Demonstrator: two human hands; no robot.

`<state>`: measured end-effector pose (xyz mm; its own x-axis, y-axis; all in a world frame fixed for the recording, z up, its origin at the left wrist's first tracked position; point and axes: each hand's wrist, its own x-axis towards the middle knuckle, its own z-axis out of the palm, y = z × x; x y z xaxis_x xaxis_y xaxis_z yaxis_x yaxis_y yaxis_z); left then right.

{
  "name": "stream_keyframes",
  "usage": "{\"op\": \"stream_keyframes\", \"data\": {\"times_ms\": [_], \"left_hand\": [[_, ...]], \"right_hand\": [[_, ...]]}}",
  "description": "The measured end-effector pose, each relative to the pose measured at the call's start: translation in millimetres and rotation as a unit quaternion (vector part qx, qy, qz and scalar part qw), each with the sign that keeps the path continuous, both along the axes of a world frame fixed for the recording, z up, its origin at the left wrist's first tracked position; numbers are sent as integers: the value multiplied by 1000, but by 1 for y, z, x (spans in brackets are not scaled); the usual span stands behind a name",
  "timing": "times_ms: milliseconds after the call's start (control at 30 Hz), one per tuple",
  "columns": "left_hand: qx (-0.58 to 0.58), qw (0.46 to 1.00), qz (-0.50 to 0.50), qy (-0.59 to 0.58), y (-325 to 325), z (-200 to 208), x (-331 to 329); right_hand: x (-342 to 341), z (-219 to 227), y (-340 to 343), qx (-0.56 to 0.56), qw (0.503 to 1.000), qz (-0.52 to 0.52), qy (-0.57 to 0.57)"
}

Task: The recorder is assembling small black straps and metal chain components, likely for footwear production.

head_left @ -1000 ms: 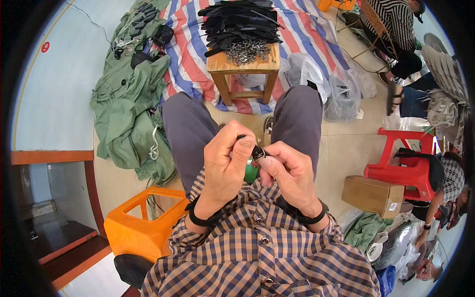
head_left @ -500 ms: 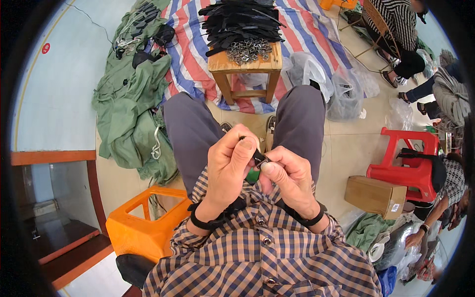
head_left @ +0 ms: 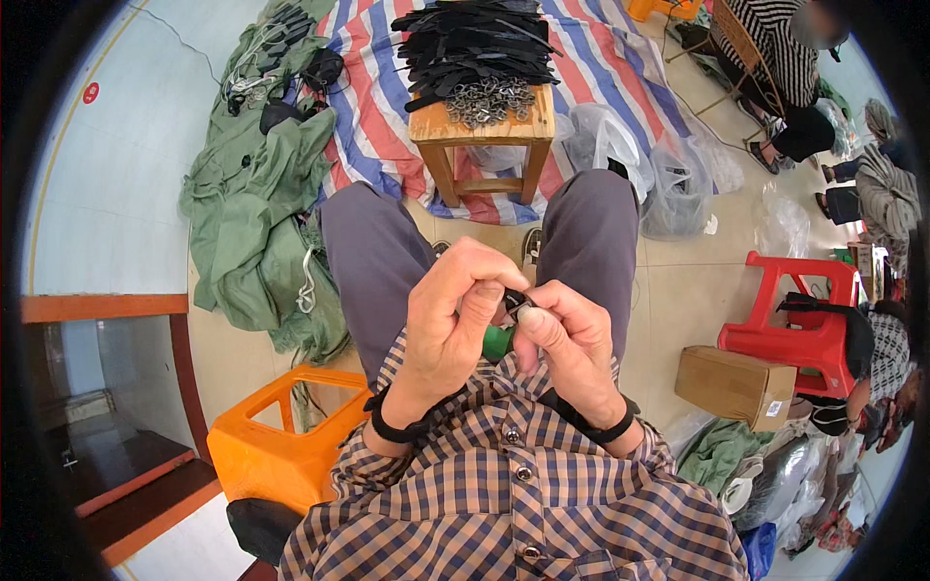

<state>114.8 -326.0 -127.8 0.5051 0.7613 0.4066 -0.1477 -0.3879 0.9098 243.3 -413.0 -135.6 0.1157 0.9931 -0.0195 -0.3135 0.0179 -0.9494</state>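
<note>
In front of my lap, my left hand [head_left: 453,305] curls its thumb and fingers at a short black strap [head_left: 518,298], most of which they hide. My right hand [head_left: 570,337] pinches the strap's other side between thumb and forefinger, where a small metal ring seems to sit; its exact shape is too small to tell. The fingertips of both hands nearly meet. Beyond my knees, a wooden stool [head_left: 434,126] bears a heap of black straps [head_left: 475,48] and, on its near edge, a pile of small metal rings [head_left: 487,103].
A striped sheet [head_left: 373,116] lies under the stool, with clear plastic bags [head_left: 676,194] at its right. Green cloth [head_left: 247,213] and an orange stool [head_left: 257,441] are at left. A red stool [head_left: 775,334] and cardboard box [head_left: 727,382] stand right; other people sit along the right side.
My left fingers have rolled forward over the black strap, so less of it shows between my hands. My right hand has barely moved. At far right a person's arm has drawn back.
</note>
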Motion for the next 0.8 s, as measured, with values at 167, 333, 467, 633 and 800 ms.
{"op": "stream_keyframes", "data": {"times_ms": [167, 333, 467, 633, 800], "left_hand": [[-52, 997, -50, -24, 4, -1, -4], [-68, 996, -58, 7, 4, 1, -3], [-95, 993, -45, 56, 1, 8, -3], [-67, 995, -50, 61, 3, 5, -5], [-51, 991, -65, 108, 1, 9, -8]], "right_hand": [[-3, -3, 1, 7, 1000, -4, 26], [0, -4, 3, 0, 1000, 2, -17], [0, -8, 3, 11, 1000, -4, -20], [1, -2, 2, -1, 1000, 9, -27], [5, -4, 1, -9, 1000, 23, -8]]}}
